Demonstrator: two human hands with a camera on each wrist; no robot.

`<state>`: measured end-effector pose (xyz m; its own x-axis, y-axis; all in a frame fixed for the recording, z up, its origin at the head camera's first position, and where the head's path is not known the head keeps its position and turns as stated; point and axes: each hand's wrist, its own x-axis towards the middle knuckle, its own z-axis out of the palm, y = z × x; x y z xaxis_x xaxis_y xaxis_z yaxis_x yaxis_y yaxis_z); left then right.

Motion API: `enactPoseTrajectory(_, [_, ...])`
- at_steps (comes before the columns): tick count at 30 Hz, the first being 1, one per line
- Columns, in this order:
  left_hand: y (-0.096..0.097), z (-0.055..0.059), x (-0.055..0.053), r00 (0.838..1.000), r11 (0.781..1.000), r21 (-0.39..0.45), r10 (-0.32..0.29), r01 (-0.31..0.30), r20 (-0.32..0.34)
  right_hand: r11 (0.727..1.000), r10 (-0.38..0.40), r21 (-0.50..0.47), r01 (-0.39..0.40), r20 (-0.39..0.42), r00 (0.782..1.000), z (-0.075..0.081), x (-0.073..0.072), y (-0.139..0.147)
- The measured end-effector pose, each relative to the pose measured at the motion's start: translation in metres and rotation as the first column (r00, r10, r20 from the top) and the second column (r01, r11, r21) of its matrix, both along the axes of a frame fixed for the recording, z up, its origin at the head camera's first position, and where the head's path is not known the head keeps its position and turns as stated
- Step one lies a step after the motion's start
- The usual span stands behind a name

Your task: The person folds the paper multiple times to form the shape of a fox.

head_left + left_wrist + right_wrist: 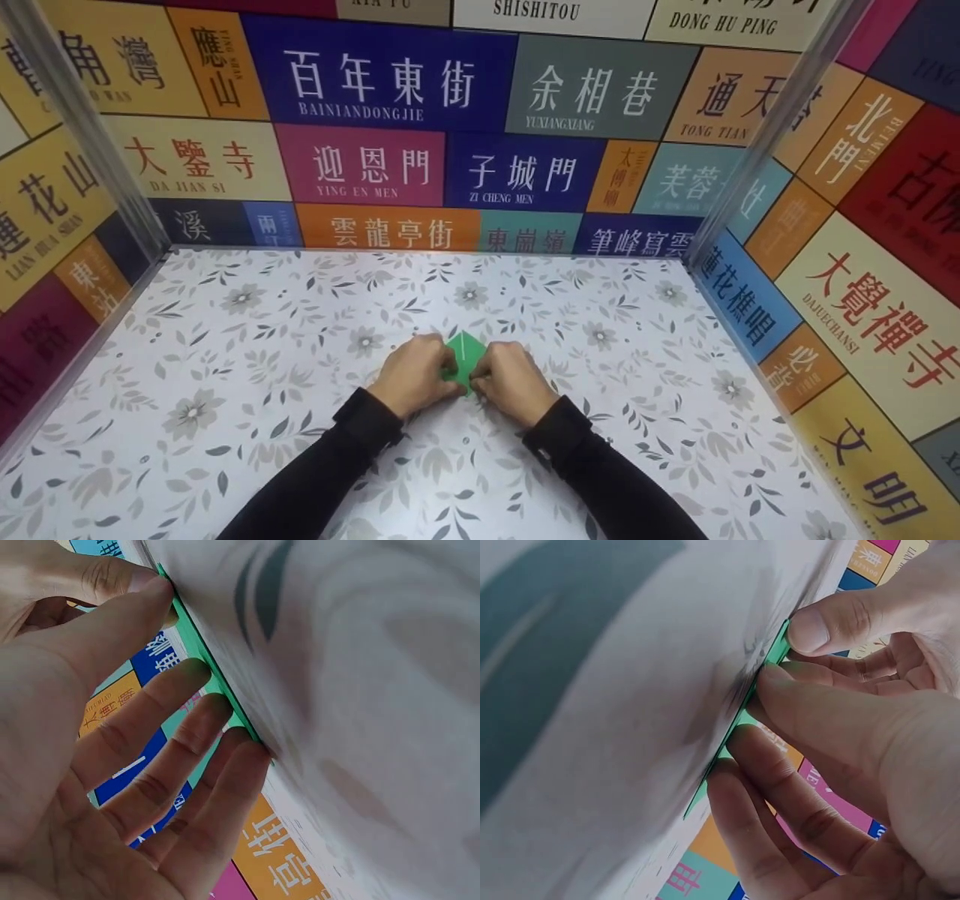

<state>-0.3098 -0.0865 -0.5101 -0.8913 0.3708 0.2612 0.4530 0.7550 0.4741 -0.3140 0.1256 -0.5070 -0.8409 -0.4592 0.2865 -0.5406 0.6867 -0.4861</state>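
A small piece of green folded paper (465,346), pointed at its far end and marked by a pale line down its middle, lies on the floral tabletop between both hands. On its left side the left hand (412,373) holds the edge with thumb and curled fingers. The right hand (517,381) pinches the opposite side near the bottom. Seen edge-on in the left wrist view, the green paper (196,645) is thin and flat against the table surface. Fingertips of the right hand (817,757) line its edge in the right wrist view. The hands cover much of the paper's sides.
The white tabletop (300,315) has a grey leaf and flower pattern. Colourful panels with Chinese lettering (360,165) stand along its back and both sides. Transparent corner strips (750,150) join these walls. Black sleeves (315,465) cover both forearms.
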Motion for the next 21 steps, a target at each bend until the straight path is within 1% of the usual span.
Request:
enactPoseTrajectory(5, [0.002, 0.001, 0.001, 0.999, 0.999, 0.004, 0.038, -0.038, 0.016, 1.0, -0.013, 0.002, 0.013, 0.0, 1.0, -0.001, 0.0, -0.002])
enactPoseTrajectory(9, [0.004, 0.002, 0.0, 0.998, 0.999, 0.012, 0.052, -0.052, 0.032, 1.0, -0.016, 0.011, 0.016, -0.006, 1.0, -0.001, 0.0, -0.003])
enactPoseTrajectory(14, [0.003, 0.001, -0.003, 0.998, 0.998, 0.034, 0.052, -0.053, 0.035, 0.999, 0.0, 0.035, 0.0, -0.005, 1.0, 0.001, 0.0, -0.003])
enactPoseTrajectory(21, [-0.007, 0.0, -0.008, 0.998, 0.997, 0.052, 0.059, -0.06, 0.022, 0.998, -0.028, 0.053, 0.027, 0.021, 0.999, 0.001, 0.0, -0.003])
